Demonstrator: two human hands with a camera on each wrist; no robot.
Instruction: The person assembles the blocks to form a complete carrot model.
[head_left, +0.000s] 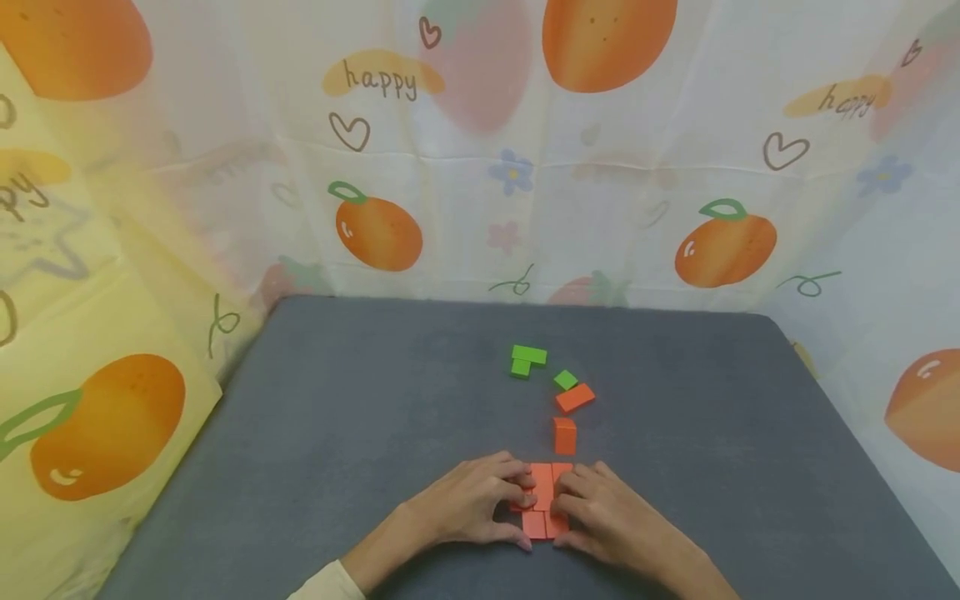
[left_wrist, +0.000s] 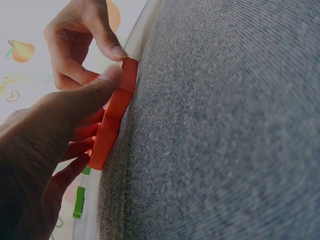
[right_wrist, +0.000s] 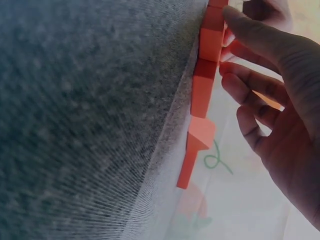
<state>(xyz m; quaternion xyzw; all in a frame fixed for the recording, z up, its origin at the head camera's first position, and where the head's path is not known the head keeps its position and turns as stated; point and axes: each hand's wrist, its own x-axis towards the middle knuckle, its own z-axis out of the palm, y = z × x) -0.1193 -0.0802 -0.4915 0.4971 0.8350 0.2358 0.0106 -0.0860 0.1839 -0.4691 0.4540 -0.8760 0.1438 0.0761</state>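
A flat group of orange blocks [head_left: 542,487] lies together near the table's front. On its left side, my left hand [head_left: 471,502] grips the edge, thumb at the near side and fingers curled along the far part. My right hand [head_left: 615,518] holds the group's right side, with its thumb by the near corner and its fingers bent along the edge. The left wrist view shows a row of orange blocks [left_wrist: 114,107] between the left thumb and fingers. In the right wrist view, the right thumb touches an orange block [right_wrist: 212,35]. Fingers hide parts of the group.
Beyond the hands stands a separate orange block [head_left: 565,436]. Another orange block [head_left: 575,398] lies askew beside a small green block [head_left: 566,380]. Farther back are touching green blocks [head_left: 528,358]. Printed cloth [head_left: 465,225] surrounds the grey table [head_left: 360,383].
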